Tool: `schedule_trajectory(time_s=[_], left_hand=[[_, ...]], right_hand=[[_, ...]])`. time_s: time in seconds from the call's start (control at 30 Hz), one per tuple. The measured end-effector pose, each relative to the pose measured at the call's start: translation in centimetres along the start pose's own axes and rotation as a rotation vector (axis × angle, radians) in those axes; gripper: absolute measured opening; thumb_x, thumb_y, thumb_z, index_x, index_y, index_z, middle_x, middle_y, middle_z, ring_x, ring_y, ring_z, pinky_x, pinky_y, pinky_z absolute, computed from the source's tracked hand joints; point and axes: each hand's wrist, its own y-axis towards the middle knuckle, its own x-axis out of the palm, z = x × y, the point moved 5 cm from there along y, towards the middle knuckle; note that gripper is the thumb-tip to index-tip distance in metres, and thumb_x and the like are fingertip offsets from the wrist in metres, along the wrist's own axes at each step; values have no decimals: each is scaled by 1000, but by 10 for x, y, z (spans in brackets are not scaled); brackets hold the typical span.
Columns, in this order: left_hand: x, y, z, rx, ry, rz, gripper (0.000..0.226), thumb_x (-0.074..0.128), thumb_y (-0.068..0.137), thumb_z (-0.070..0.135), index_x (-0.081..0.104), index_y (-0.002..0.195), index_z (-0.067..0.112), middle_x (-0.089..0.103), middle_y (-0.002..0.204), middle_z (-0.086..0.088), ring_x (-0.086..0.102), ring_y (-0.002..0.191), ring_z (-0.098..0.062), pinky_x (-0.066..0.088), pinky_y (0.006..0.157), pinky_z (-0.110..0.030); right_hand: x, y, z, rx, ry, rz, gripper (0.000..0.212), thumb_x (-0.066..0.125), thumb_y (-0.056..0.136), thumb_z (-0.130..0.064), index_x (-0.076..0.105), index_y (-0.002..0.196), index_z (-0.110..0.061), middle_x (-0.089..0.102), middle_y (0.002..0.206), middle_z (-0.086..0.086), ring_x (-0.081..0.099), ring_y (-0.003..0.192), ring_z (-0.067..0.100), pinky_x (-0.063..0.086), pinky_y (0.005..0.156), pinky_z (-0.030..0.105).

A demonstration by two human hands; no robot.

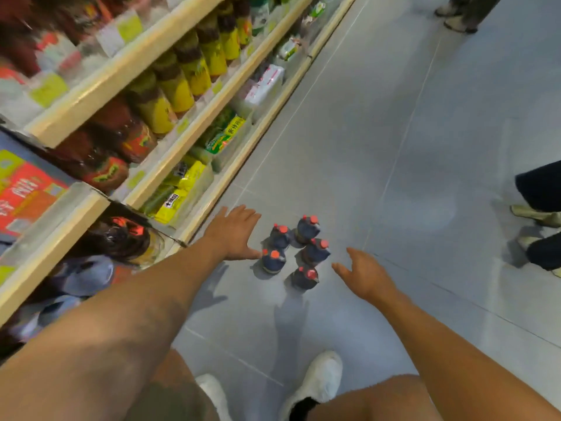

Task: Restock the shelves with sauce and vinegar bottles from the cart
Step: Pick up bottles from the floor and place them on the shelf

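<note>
The red and white packages on the top wooden shelf are blurred (no label is readable). Labels of the dark red-capped plastic bottles are too small. The right edge cuts a bystander's dark trouser leg.

Both arms reach fwd/down, left hand & right hand fingers spread.
</note>
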Motion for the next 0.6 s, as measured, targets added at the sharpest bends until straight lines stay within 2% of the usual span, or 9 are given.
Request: schedule_trajectory(time_s=[0.1, 0.2, 0.33, 0.43, 0.5, 0.57, 0.6], left_hand=[[72, 44, -3, -3, -51, -102, 104, 66, 82, 69, 18, 161, 22, 21, 168, -2, 13, 157, -25, 14, 125, -52], [133, 86, -5, -25, -106, -176, 99, 71, 84, 61, 21, 161, 25, 29, 166, -2, 27, 153, -25, 25, 123, -48], [209, 134, -4, -18, -322, -195, 87, 80, 82, 45, 34, 154, 31, 50, 153, -1, 53, 133, -28, 45, 105, -39], [256, 157, -3, 11, -583, -103, 82, 82, 77, 43, 39, 147, 40, 65, 133, 2, 64, 115, -26, 52, 92, -35], [277, 165, -5, -21, -745, 0, 77, 88, 73, 45, 49, 139, 43, 68, 123, 10, 65, 111, -17, 51, 89, -27], [294, 167, -6, -49, -847, 72, 75, 91, 68, 49, 55, 133, 44, 66, 117, 18, 64, 105, -7, 50, 87, -23], [301, 167, -5, -49, -864, 94, 78, 91, 64, 53, 55, 132, 43, 65, 118, 19, 63, 103, -5, 51, 86, -24]], right_hand=[[70, 45, 30, 45, -23, -189, 67, 55, 99, -50, 38, 152, -12, 43, 157, 11, 43, 141, 31, 36, 112, 38], [128, 88, 53, 76, 0, -249, 75, 61, 97, -48, 31, 156, -14, 39, 159, 10, 42, 143, 30, 35, 114, 37], [196, 132, 73, 74, 64, -267, 84, 69, 93, -42, 23, 159, -17, 35, 162, 10, 40, 144, 30, 36, 114, 39], [237, 153, 81, 37, 189, -249, 96, 77, 87, -40, 19, 160, -18, 31, 164, 5, 37, 146, 29, 35, 115, 38], [256, 163, 84, -14, 311, -182, 99, 85, 79, -38, 26, 157, -24, 41, 157, -1, 45, 140, 25, 41, 108, 25], [273, 170, 87, -63, 467, -109, 89, 90, 74, -36, 36, 145, -36, 51, 141, -20, 54, 126, 11, 43, 95, 9], [281, 172, 87, -77, 529, -74, 84, 91, 72, -37, 41, 139, -39, 52, 135, -27, 56, 120, 4, 46, 95, 9]])
